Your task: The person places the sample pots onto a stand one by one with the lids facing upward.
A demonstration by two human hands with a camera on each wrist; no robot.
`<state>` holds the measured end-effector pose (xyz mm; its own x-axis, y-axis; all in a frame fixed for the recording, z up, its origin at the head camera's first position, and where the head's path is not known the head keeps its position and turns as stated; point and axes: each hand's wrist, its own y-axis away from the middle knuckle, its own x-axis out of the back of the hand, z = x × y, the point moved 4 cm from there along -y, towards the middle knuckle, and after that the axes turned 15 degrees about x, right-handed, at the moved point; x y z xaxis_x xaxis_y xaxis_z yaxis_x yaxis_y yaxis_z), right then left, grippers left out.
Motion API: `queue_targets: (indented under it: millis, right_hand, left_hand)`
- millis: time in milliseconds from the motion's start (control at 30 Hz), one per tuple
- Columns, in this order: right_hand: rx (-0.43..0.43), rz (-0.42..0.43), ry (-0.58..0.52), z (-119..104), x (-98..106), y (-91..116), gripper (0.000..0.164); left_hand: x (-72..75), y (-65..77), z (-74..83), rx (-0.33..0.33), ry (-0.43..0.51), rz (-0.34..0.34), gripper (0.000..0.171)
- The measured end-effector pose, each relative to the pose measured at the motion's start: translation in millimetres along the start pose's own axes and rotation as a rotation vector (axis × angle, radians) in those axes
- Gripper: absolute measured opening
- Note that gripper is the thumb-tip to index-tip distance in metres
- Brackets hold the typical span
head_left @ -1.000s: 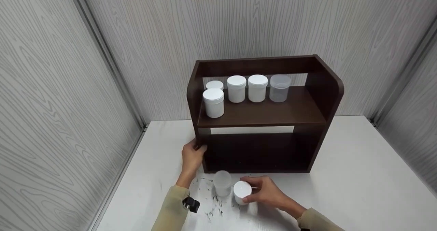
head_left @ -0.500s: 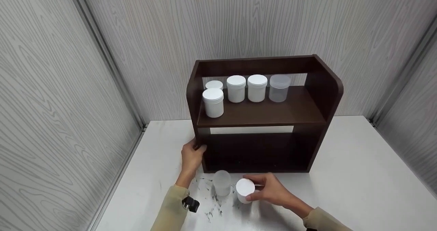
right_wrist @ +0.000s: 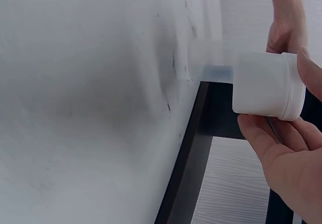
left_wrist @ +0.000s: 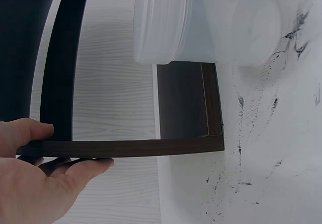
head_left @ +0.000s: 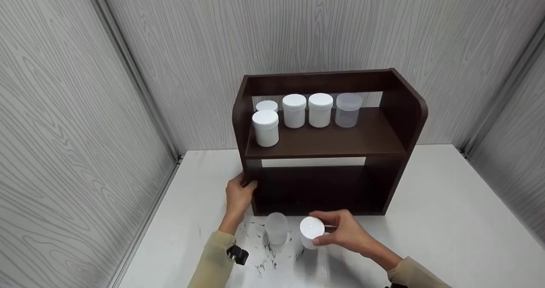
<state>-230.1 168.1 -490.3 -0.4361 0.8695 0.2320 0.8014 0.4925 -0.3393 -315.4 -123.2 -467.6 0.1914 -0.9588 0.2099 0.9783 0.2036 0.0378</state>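
My right hand [head_left: 347, 233] holds a white lidded jar [head_left: 312, 232] between thumb and fingers in front of the dark brown shelf [head_left: 328, 149]. In the right wrist view the same white jar [right_wrist: 264, 84] is raised off the table, its lid toward the thumb. My left hand [head_left: 239, 194] grips the shelf's left side panel; the left wrist view shows the thumb [left_wrist: 37, 128] on one face of the panel and fingers on the other. A translucent jar [head_left: 276, 228] stands on the table between the hands, to the left of the held jar.
On the upper shelf board stand several white jars [head_left: 266, 128] and a clear jar [head_left: 348, 110] to their right. Dark smudges [head_left: 268, 254] mark the white table [head_left: 443, 220]. Wood-grain panels [head_left: 315, 28] enclose the table at the back and sides.
My right hand has lifted the white jar and carried it slightly right and toward the shelf, away from the translucent jar. The left hand has kept its grip on the side panel.
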Motion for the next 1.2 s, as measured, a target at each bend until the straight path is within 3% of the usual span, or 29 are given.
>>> queue_targets:
  millis: [567, 967, 1200]
  right_hand:
    - [0.016, 0.068, -0.001, -52, 20, -13, 0.067]
    - [-0.004, 0.106, -0.004, -85, 34, -28, 0.070]
    - [0.014, 0.123, -0.010, -104, 39, -39, 0.071]
  left_hand:
    - [1.4, -2.4, -1.5, 0.002, -0.007, 0.034, 0.045]
    - [-0.3, 0.1, 0.6, -0.009, -0.002, -0.013, 0.055]
    - [0.1, 0.4, 1.1, -0.010, 0.002, -0.005, 0.054]
